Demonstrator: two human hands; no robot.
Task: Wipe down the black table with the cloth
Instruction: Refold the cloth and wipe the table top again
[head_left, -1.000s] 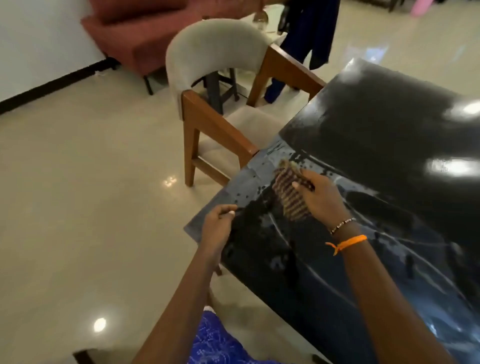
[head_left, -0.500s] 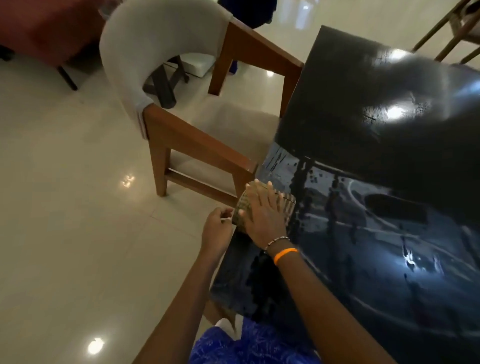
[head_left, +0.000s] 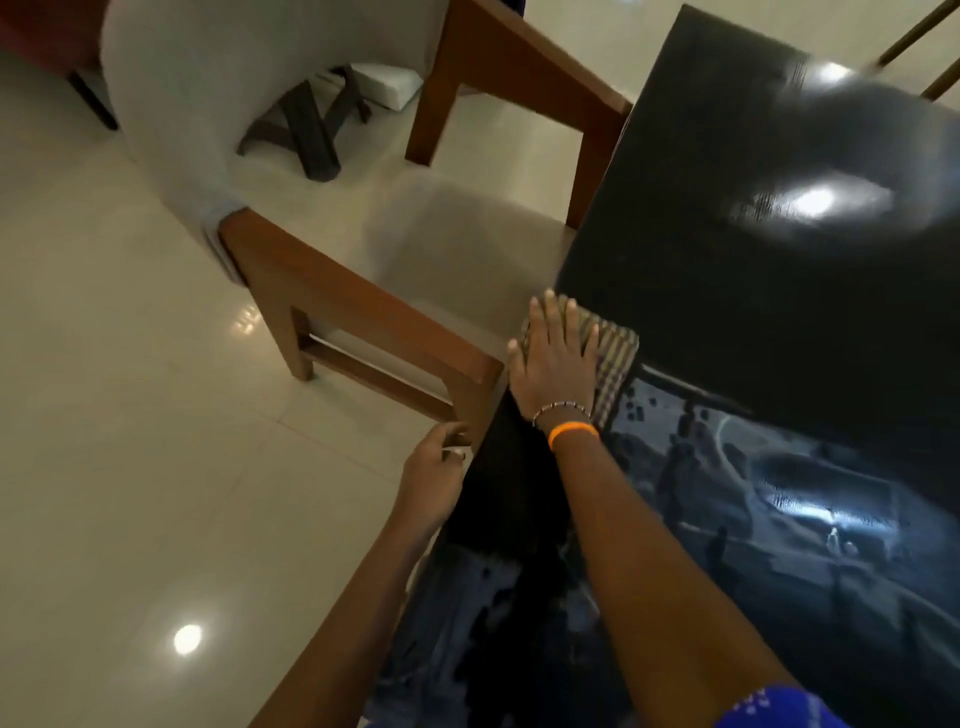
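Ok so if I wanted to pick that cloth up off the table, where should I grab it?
Probably the striped end of the cloth that pokes out to the right of the right hand. The cloth lies flat on the black table at its left edge, the palm pressing on the rest. Come from above and pinch that free end.

chair (head_left: 363, 306) touching black table (head_left: 753, 260) edge | far tabletop bare
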